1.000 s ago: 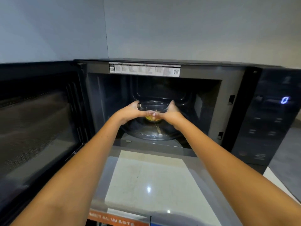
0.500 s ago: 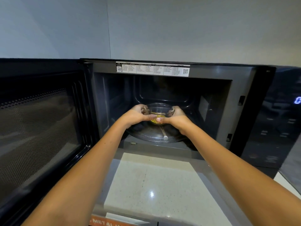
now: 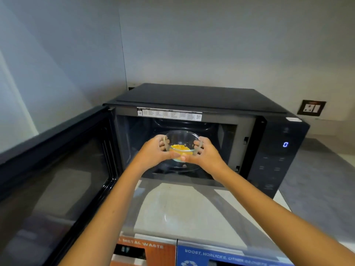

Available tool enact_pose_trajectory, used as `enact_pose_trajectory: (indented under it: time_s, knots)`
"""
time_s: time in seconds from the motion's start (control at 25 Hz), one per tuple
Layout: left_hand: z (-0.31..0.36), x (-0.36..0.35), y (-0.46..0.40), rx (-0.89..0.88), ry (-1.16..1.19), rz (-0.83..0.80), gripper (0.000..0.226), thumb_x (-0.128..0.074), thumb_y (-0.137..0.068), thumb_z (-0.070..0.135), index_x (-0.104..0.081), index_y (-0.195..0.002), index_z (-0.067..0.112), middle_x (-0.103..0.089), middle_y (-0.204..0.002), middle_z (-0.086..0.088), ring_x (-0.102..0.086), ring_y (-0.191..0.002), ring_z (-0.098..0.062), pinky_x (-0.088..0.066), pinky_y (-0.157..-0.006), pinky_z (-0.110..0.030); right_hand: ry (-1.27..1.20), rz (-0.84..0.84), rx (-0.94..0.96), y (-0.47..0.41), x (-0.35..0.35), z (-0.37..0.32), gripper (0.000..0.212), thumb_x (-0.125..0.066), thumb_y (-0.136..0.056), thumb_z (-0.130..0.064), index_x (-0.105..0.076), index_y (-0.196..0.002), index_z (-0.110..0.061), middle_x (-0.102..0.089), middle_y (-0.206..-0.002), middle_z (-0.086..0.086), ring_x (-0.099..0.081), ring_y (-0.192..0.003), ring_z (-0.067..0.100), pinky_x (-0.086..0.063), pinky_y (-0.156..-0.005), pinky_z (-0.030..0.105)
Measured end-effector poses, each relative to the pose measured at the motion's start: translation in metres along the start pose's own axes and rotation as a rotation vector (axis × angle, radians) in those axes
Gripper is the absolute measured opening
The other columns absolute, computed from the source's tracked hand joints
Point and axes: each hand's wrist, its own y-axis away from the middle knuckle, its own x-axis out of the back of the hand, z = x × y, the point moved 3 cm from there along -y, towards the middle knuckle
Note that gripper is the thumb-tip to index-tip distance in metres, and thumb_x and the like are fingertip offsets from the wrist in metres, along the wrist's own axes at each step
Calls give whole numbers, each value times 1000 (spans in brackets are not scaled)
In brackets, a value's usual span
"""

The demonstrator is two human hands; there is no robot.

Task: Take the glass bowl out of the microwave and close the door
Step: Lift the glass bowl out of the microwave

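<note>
door: we see it swung wide open at far left, inner window facing us, hinged on the left edge of the microwave
left hand: we have it clamped on the left side of the glass bowl, fingers wrapped behind the wall, thumb low at the front
glass bowl: clear, held between both our hands at the cavity mouth, lifted off the turntable below it; upright, roughly level
contents: yellow food sits in the bottom of the bowl
right hand: we have it clamped on the right side of the bowl, fingers showing through the glass, thumb meeting the left thumb under the base
label strip: white sticker along the top of the cavity frame, text too small for us to read
counter: pale, glossy, in front of the microwave under our forearms
control panel: dark, on the right of the cavity, display shows a blue 0
wall socket: on the wall at far right, behind the microwave
bins: orange label and blue label at the bottom edge, below the counter
</note>
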Motion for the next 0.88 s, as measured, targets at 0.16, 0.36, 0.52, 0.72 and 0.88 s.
enact_pose_trajectory:
  time_s: [0.16, 0.36, 0.52, 0.72, 0.88]
  knots:
    - [42, -5, 41, 21, -32, -27, 58, -88, -63, 22, -51, -108, 25, -62, -98, 20, -63, -92, 4, -52, -75, -14, -24, 53, 23, 49, 18, -29, 78, -88, -59, -17, -40, -119, -27, -51, -103, -20, -57, -102, 10, -52, -88, 27]
    - [96, -10, 72, 19, -139, -111, 67, -87, -62, 33, -47, -115, 27, -58, -103, 21, -61, -99, -1, -48, -76, -12, -52, 89, 16, 102, 49, -64, 75, -85, -62, -13, -38, -117, -33, -54, -105, -23, -59, -95, 2, -52, -72, 9]
    - [141, -29, 79, -56, -192, -167, 65, -86, -60, 40, -49, -112, 29, -59, -102, 22, -60, -96, 0, -50, -80, -16, -80, 169, 4, 133, 85, -79, 78, -86, -61, -11, -38, -119, -34, -58, -113, -15, -61, -107, 11, -55, -88, 26]
    - [179, -81, 71, -119, -186, -229, 72, -85, -60, 42, -48, -120, 27, -53, -99, 26, -57, -90, 5, -47, -72, -11, -123, 250, 24, 163, 145, -79, 73, -82, -62, -2, -40, -111, -37, -54, -100, -27, -63, -86, -8, -52, -65, 7]
    - [205, -146, 62, -159, -161, -289, 69, -85, -61, 44, -49, -118, 27, -59, -102, 23, -60, -93, 4, -50, -76, -15, -104, 301, 7, 181, 209, -60, 75, -82, -61, 1, -40, -117, -28, -54, -104, -23, -58, -79, -25, -48, -65, 2]
